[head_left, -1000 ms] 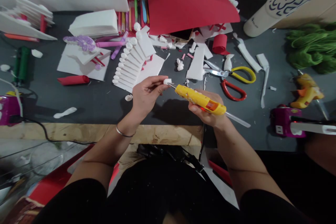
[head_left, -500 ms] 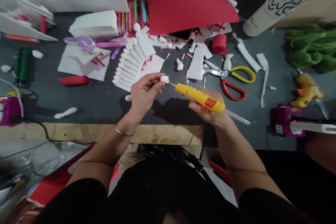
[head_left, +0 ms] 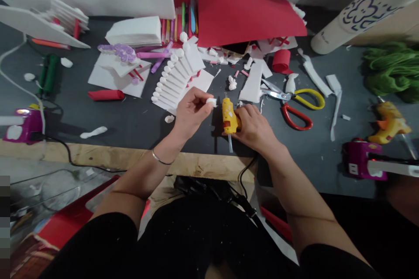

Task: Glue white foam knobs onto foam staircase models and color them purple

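Note:
Between thumb and fingers, my left hand (head_left: pixel 191 111) pinches a small white piece (head_left: pixel 211 102) above the dark table. My right hand (head_left: pixel 255 126) is wrapped round the handle of a yellow glue gun (head_left: pixel 229 115), whose nozzle points away from me and whose clear glue stick sticks out toward me. The nozzle is apart from the white piece. Just beyond my left hand lies a fan of white strips with rolled white ends (head_left: pixel 173 79). A small white curl (head_left: pixel 169 119) rests beside my left hand.
Scissors with yellow and red handles (head_left: pixel 296 115) lie right of my right hand. Behind are a red sheet (head_left: pixel 245 13), a white stack (head_left: pixel 134 31) and a patterned bottle (head_left: pixel 340 17). A second yellow glue gun (head_left: pixel 389 122) and green yarn (head_left: pixel 393 69) sit at the far right.
The glue gun's nozzle has left the white piece, and the gun has turned from pointing left to pointing away from me. My left hand still holds the piece. The camera view has shifted slightly.

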A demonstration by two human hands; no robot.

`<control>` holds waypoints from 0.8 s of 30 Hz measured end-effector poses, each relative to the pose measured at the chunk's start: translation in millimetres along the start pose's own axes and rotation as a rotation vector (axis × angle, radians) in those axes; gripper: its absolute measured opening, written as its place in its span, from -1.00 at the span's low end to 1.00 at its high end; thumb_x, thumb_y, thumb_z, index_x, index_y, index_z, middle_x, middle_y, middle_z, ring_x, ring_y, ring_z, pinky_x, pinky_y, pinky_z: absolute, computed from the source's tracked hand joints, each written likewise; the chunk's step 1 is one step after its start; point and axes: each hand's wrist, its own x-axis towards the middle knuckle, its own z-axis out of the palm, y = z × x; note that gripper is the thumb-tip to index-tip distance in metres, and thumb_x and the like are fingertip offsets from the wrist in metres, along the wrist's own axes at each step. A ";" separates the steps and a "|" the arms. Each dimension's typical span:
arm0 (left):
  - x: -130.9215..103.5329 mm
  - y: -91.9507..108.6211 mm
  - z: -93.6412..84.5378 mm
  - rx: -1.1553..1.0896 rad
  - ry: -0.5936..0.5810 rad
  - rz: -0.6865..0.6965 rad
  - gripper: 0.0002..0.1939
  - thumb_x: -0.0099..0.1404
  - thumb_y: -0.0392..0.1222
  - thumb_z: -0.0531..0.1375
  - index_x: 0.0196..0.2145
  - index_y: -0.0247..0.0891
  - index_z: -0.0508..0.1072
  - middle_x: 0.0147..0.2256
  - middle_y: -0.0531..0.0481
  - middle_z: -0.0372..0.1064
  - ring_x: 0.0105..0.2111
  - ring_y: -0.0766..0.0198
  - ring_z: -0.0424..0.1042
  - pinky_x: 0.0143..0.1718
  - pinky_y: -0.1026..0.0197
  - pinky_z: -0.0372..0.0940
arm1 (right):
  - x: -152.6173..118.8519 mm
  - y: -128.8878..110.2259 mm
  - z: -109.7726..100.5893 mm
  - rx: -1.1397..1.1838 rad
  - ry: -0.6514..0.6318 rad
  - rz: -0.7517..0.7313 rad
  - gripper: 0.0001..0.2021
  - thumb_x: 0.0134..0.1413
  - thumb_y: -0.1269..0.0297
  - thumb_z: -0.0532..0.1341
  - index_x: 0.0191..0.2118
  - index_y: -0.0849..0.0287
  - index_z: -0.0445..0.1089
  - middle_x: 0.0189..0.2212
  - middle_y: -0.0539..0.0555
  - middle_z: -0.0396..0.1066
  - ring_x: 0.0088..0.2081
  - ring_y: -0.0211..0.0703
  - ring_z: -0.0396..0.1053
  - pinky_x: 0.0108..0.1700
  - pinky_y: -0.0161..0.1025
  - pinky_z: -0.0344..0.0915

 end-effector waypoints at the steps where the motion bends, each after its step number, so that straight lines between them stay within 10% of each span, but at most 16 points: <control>1: -1.2 1.8 0.9 0.004 -0.021 -0.006 -0.73 0.23 0.04 0.40 -0.33 -0.15 0.46 -0.40 0.11 0.40 -0.44 0.40 0.40 -0.36 0.28 0.38 | -1.2 1.4 -2.9 0.020 -0.031 -0.014 -0.53 0.12 -0.03 0.43 0.00 0.17 0.39 -0.09 0.31 0.48 -0.08 0.23 0.43 -0.10 0.11 0.47; 6: -6.8 8.6 3.4 -0.021 -0.099 -0.087 -0.68 0.23 0.08 0.41 -0.34 -0.15 0.43 -0.36 0.07 0.45 -0.40 0.37 0.45 -0.34 0.24 0.41 | -3.3 3.1 -25.6 0.148 -0.025 -0.074 -0.45 0.21 0.28 0.36 0.29 0.10 0.31 0.20 0.34 0.41 0.18 0.29 0.41 0.15 0.28 0.45; 13: -17.0 10.0 12.9 -0.147 -0.187 -0.242 -0.61 0.22 0.17 0.44 -0.34 -0.15 0.43 -0.37 0.07 0.49 -0.41 0.37 0.49 -0.37 0.25 0.43 | 2.4 -21.3 -18.8 0.378 0.272 -0.053 -0.69 0.36 0.15 0.27 0.15 0.01 0.43 -0.08 0.15 0.59 -0.22 -0.11 0.57 -0.15 -0.11 0.58; 24: -24.3 12.4 20.5 -0.238 -0.328 -0.357 -0.53 0.14 0.25 0.48 -0.33 -0.14 0.44 -0.35 0.07 0.52 -0.38 0.36 0.50 -0.34 0.26 0.45 | 4.9 -28.5 -16.0 0.545 0.489 -0.143 -0.92 0.34 0.19 0.32 -0.11 -0.03 0.56 -0.29 0.00 0.65 -0.26 -0.16 0.60 -0.17 -0.18 0.54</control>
